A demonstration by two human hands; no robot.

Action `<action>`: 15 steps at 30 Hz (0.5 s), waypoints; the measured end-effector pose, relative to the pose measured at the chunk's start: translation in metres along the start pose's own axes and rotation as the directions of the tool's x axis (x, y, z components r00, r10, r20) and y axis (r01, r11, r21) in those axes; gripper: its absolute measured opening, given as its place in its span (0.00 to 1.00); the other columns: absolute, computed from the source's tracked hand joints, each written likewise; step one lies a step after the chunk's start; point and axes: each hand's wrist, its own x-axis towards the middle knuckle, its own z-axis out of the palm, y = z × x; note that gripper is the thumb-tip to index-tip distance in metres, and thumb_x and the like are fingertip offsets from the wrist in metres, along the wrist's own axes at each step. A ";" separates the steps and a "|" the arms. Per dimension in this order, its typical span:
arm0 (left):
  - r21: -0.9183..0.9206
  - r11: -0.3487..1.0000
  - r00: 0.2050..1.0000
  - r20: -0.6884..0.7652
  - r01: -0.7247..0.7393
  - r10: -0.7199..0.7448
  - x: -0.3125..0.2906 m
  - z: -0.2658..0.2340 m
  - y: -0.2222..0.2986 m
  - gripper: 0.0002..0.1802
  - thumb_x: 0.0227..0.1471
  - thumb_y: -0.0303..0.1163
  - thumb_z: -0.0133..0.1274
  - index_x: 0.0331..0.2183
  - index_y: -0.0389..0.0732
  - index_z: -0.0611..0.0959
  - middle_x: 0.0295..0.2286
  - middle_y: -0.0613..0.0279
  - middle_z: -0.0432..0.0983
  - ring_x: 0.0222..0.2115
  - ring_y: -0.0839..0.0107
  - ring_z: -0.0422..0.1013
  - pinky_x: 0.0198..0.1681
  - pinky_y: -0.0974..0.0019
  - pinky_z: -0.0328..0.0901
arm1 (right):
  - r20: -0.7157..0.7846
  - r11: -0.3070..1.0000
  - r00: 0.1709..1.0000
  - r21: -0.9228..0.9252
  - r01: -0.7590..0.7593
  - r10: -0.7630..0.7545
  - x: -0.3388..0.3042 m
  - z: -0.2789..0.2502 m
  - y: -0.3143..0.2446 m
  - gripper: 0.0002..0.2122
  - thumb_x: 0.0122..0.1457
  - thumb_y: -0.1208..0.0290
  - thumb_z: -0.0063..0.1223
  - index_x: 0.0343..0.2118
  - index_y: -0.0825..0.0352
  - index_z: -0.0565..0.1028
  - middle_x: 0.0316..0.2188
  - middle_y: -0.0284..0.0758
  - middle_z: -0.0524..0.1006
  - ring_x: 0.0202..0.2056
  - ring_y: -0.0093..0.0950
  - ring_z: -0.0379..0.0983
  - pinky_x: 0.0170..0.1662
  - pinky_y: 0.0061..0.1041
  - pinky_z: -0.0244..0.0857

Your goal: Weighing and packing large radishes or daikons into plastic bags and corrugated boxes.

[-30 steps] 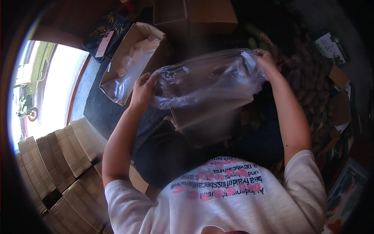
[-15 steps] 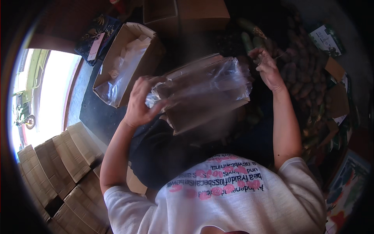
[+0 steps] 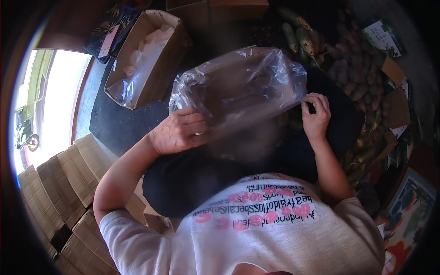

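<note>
In front of me a cardboard box (image 3: 233, 89) is lined with a clear plastic bag (image 3: 288, 78), whose upper part folds out over the rim. My left hand (image 3: 181, 130) is closed with curled fingers on the bag at the near left corner. At the near right corner my right hand (image 3: 316, 114) pinches the bag's edge between thumb and fingers. The box's inside shows through the plastic, and I see nothing lying in it.
Left of it stands another open box (image 3: 176, 50) with a plastic liner. Flattened cartons (image 3: 75, 178) are stacked at the lower left. Long green vegetables (image 3: 305, 41) and a heap of brownish tubers (image 3: 350, 68) lie at the right. A further carton (image 3: 238, 9) stands at the back.
The plastic has been drawn outward over the box's near rim. My left hand came nearer and closed on it; my right hand moved down from beyond the corner and pinched its edge.
</note>
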 end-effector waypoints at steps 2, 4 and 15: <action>0.001 0.999 0.999 -0.003 -0.054 0.054 -0.003 0.005 0.000 0.14 0.38 0.30 0.60 0.34 0.44 0.86 0.30 0.67 0.76 0.33 0.69 0.73 0.40 0.64 0.68 | 0.010 0.997 0.997 -0.033 -0.077 0.077 -0.024 0.011 0.002 0.09 0.44 0.84 0.62 0.29 0.67 0.76 0.34 0.35 0.76 0.40 0.38 0.74 0.43 0.35 0.69; 0.006 0.993 0.993 0.011 -0.117 0.117 -0.011 0.011 0.000 0.15 0.38 0.30 0.60 0.34 0.41 0.86 0.30 0.66 0.76 0.33 0.70 0.73 0.40 0.66 0.69 | 0.038 0.986 0.986 -0.041 -0.159 0.161 -0.043 0.030 0.007 0.09 0.45 0.82 0.62 0.30 0.67 0.76 0.35 0.36 0.77 0.41 0.39 0.73 0.44 0.36 0.68; 0.015 0.972 0.949 -0.210 -0.236 0.234 -0.067 0.058 -0.020 0.14 0.44 0.27 0.59 0.37 0.39 0.84 0.30 0.62 0.76 0.31 0.71 0.74 0.31 0.71 0.71 | 0.222 0.876 0.870 0.109 -0.470 0.440 -0.070 0.097 0.042 0.13 0.48 0.83 0.54 0.40 0.71 0.75 0.36 0.46 0.78 0.39 0.46 0.76 0.45 0.35 0.69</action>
